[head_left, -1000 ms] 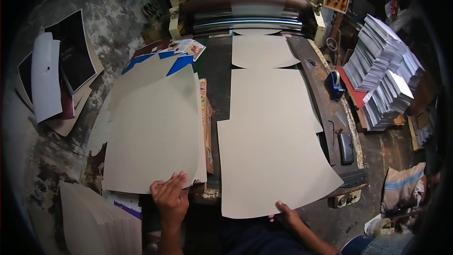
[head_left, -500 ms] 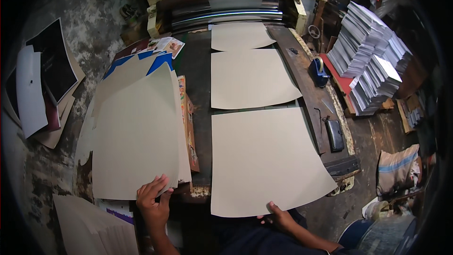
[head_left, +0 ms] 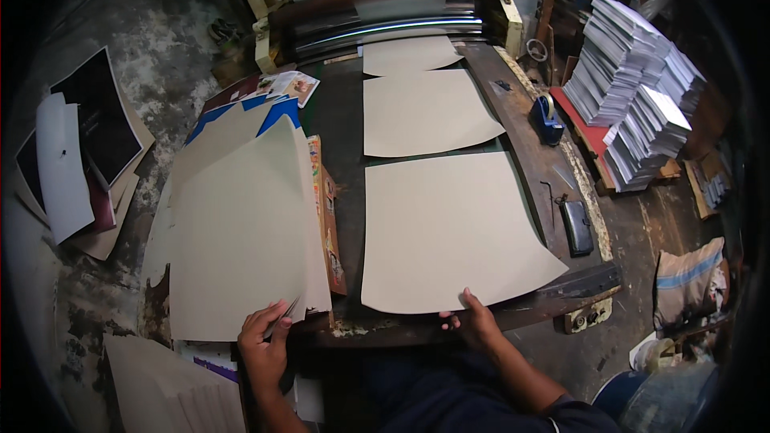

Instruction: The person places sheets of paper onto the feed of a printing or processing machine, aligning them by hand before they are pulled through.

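Observation:
Three beige board sheets lie in a row on the machine's dark feed table. My right hand (head_left: 478, 321) grips the near edge of the front board sheet (head_left: 457, 228), thumb on top and fingertips just below the edge. Ahead of it are the middle board sheet (head_left: 425, 112) and a far board sheet (head_left: 409, 54) reaching the rollers (head_left: 389, 28). To the left, my left hand (head_left: 265, 343) pinches the lifted near right corner of the top sheet on a board stack (head_left: 237, 232). Its fingertips are partly hidden there.
Blue sheets (head_left: 281, 112) and printed papers (head_left: 297, 87) lie beyond the stack. A tape dispenser (head_left: 548, 120) and a black case (head_left: 577, 228) sit along the table's right side. White paper piles (head_left: 622, 64) stand at right; more boards (head_left: 172, 385) are at lower left.
The row of sheets has moved away from me toward the rollers, and my right hand has gone forward with the front one. My left hand stays at the stack's corner, now bending it up.

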`<state>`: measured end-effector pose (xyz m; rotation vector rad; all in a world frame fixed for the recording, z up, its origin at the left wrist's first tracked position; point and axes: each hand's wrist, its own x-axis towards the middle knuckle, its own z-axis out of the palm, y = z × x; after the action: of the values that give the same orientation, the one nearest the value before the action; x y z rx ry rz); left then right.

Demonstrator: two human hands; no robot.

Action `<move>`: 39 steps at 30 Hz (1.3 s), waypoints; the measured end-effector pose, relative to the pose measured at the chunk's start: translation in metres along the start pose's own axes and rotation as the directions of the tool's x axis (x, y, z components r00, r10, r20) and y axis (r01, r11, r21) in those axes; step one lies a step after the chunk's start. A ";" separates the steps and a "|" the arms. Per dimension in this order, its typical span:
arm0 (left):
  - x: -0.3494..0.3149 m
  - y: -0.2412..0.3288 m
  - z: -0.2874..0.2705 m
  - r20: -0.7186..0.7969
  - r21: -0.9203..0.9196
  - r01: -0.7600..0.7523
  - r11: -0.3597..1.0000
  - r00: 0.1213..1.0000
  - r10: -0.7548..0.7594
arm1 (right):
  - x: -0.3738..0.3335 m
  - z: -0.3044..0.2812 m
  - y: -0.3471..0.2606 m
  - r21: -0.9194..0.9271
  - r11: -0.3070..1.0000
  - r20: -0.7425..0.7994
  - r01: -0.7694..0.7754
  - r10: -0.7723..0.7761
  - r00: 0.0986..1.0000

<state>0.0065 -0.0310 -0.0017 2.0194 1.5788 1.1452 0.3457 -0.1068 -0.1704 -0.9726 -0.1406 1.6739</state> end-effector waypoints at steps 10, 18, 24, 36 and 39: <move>0.016 0.010 -0.012 -0.537 -0.668 -0.067 0.741 0.732 -0.419 | 0.069 0.003 -0.010 -0.018 0.978 -0.080 0.209 -0.210 0.974; -0.024 0.046 0.021 -0.296 -0.057 -0.187 0.981 0.941 0.163 | 0.011 0.071 -0.048 0.028 0.999 0.151 -0.047 0.042 0.988; -0.026 0.064 0.013 0.146 -0.358 -0.365 0.859 0.887 0.438 | -0.028 0.090 -0.103 -0.014 0.996 0.522 0.088 -0.068 0.850; -0.036 0.064 0.024 0.579 -0.468 -0.040 0.883 0.740 0.341 | -0.133 -0.005 -0.022 0.006 1.000 0.008 -0.017 0.017 1.000; -0.047 0.047 0.037 0.696 -0.492 0.157 0.856 0.662 0.279 | -0.151 -0.013 -0.003 0.103 0.995 -0.009 0.008 -0.008 1.000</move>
<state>0.0621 -0.0816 -0.0111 1.7973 0.6723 0.5058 0.3600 -0.2396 -0.0987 -0.9003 -0.0521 1.6533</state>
